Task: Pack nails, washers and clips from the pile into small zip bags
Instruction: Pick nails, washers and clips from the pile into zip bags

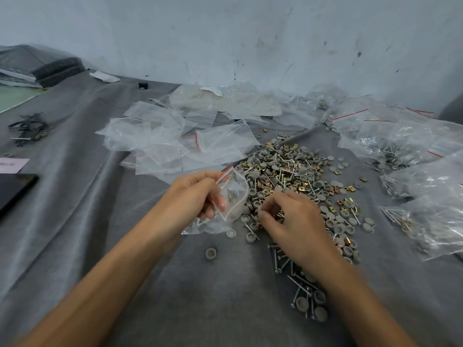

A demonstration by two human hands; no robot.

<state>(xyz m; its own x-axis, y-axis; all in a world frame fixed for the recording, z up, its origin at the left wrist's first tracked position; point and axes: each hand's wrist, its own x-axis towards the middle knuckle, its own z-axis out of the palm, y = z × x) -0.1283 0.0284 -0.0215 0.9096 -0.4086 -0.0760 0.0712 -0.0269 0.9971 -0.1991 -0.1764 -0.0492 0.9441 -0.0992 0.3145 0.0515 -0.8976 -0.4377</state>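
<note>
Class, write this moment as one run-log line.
left hand: holds zip bag, pieces inside | right hand: curled on pile edge

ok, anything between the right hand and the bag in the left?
Nothing visible. The right hand, curled into the pile, is just beside the zip bag that the left hand holds; only a clear gap between.

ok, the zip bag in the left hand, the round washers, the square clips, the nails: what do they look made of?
Zip bag: clear thin plastic film, glossy and crinkled, red strip at the mouth.
Washers: matte grey, cupped, likely rubber or soft plastic.
Clips: folded sheet metal, shiny yellow-gold, probably plated.
Nails: bright silvery metal, probably steel.
</note>
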